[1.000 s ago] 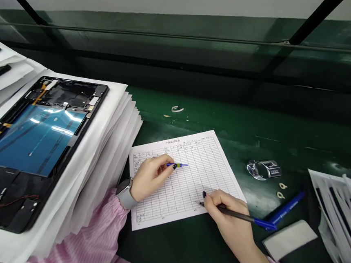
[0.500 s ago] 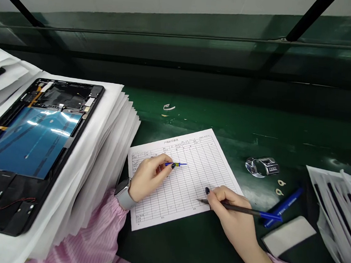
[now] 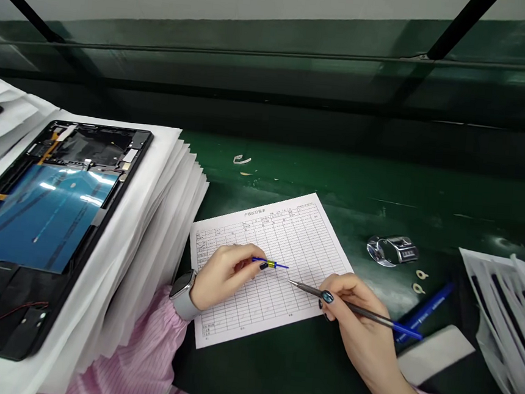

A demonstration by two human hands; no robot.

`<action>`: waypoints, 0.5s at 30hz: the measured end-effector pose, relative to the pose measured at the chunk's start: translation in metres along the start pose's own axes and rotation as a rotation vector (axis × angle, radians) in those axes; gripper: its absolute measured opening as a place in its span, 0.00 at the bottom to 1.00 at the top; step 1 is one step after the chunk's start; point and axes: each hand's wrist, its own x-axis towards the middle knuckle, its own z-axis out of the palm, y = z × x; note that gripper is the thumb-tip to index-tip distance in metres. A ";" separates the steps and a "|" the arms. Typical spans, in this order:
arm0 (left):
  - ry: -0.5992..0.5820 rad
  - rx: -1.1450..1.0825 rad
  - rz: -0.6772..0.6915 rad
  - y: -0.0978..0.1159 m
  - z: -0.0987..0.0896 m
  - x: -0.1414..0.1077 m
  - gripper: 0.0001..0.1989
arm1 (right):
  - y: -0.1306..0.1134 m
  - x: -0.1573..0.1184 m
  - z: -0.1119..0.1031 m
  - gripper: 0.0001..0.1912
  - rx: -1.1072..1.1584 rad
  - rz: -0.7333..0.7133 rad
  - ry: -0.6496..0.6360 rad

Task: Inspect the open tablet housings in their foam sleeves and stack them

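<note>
A printed form with a ruled grid [image 3: 276, 296] lies on the dark green bench. Over its middle, my left hand [image 3: 228, 275] pinches a thin blue stick with a yellow band [image 3: 279, 265] between thumb and forefinger. My right hand [image 3: 357, 319], at the form's right edge, grips a slim dark tool with a long tapered point and a blue end [image 3: 307, 288]; whether it is a pen or tweezers, I cannot tell. Its tip sits just below the blue stick, apart from it in the picture.
On the left, an opened tablet [image 3: 49, 215] rests on a tall stack of white sheets [image 3: 160, 212]. To the right are a shiny metal-looking ring [image 3: 392, 250], a blue marker [image 3: 432, 307], a white block [image 3: 437, 354] and more layered white sheets [image 3: 500, 316].
My left hand has moved slightly down and right with the blue stick. The tool in my right hand has its tip raised toward the stick.
</note>
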 end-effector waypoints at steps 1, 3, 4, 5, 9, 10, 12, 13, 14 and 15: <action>-0.015 -0.010 0.006 0.000 0.000 0.000 0.09 | 0.001 0.000 0.000 0.09 -0.001 -0.006 -0.009; -0.041 -0.034 0.015 0.000 0.001 0.000 0.09 | 0.003 0.001 -0.002 0.08 0.010 -0.023 -0.033; -0.050 -0.046 0.016 -0.001 0.001 0.000 0.09 | 0.004 0.001 -0.003 0.07 0.021 -0.030 -0.046; -0.057 -0.058 0.016 -0.001 0.001 0.000 0.09 | 0.005 0.001 -0.003 0.06 0.032 -0.032 -0.063; -0.090 -0.088 0.029 -0.002 0.001 0.000 0.08 | 0.004 0.001 -0.003 0.05 0.040 0.017 -0.178; -0.108 -0.093 0.038 -0.002 0.002 -0.001 0.08 | 0.003 0.000 -0.002 0.05 0.031 0.029 -0.206; -0.160 -0.105 0.053 -0.002 0.003 -0.002 0.07 | -0.001 0.000 0.000 0.06 0.007 0.062 -0.232; -0.186 -0.114 0.059 -0.001 0.004 -0.003 0.07 | -0.003 0.001 0.001 0.06 0.001 0.084 -0.236; -0.210 -0.126 0.063 -0.001 0.005 -0.004 0.07 | -0.004 0.001 0.003 0.07 0.000 0.106 -0.242; -0.234 -0.146 0.062 0.000 0.006 -0.004 0.07 | -0.005 0.001 0.004 0.08 0.002 0.125 -0.244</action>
